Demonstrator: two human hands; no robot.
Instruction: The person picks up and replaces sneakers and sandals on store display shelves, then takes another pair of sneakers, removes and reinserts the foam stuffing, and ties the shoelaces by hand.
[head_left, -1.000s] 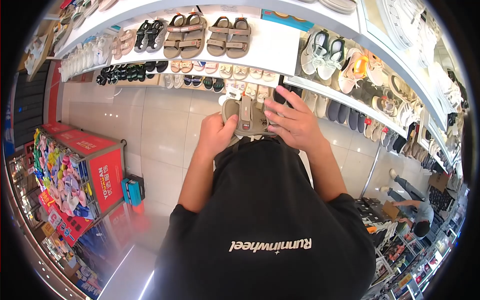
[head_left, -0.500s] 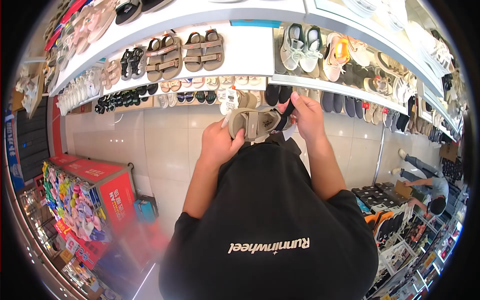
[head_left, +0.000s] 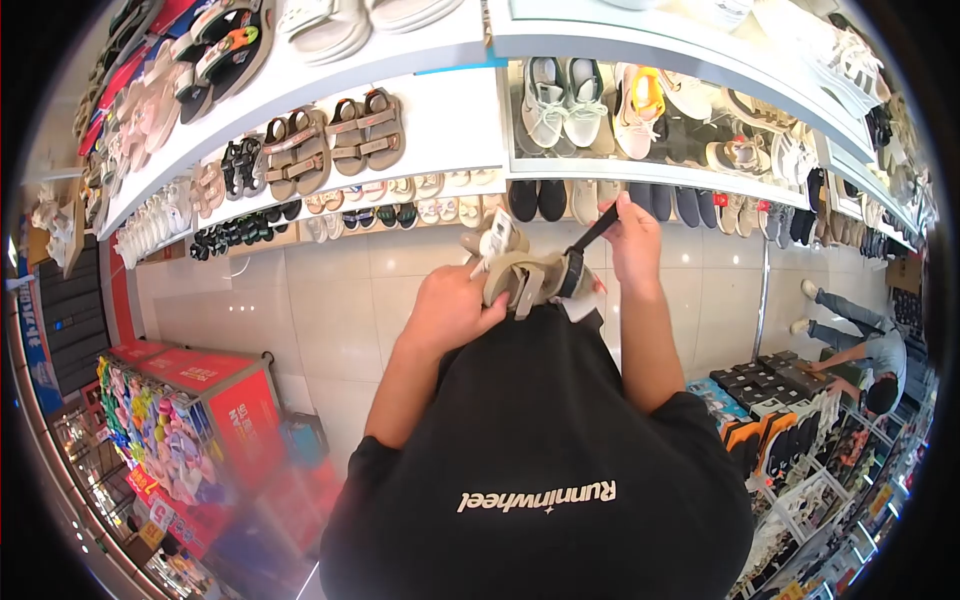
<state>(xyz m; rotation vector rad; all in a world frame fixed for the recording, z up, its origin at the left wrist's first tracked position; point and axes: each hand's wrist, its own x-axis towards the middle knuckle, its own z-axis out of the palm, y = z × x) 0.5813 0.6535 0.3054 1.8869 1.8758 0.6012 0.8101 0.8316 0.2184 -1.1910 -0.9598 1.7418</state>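
Note:
A tan sandal (head_left: 540, 277) is held in front of the black shirt, with its toe end in my left hand (head_left: 452, 308), whose fingers are wrapped round it. My right hand (head_left: 636, 240) pinches the end of the sandal's dark strap (head_left: 596, 228), which is pulled up and away from the heel. Beside the sandal, above my left hand, are a white tag (head_left: 497, 235) and another tan piece of footwear, partly hidden. Something pale hangs below the heel end.
Ahead, a white shelf (head_left: 440, 118) bears tan sandals (head_left: 365, 133); sneakers (head_left: 563, 103) stand to its right. At left is a red display bin (head_left: 235, 405) of colourful footwear. A person (head_left: 865, 360) bends over boxes (head_left: 770, 385) at right.
My right hand has left the sandal's side, taken the strap and drawn it up and right. The sandal has turned and moved slightly right. The shelves have shifted left in view.

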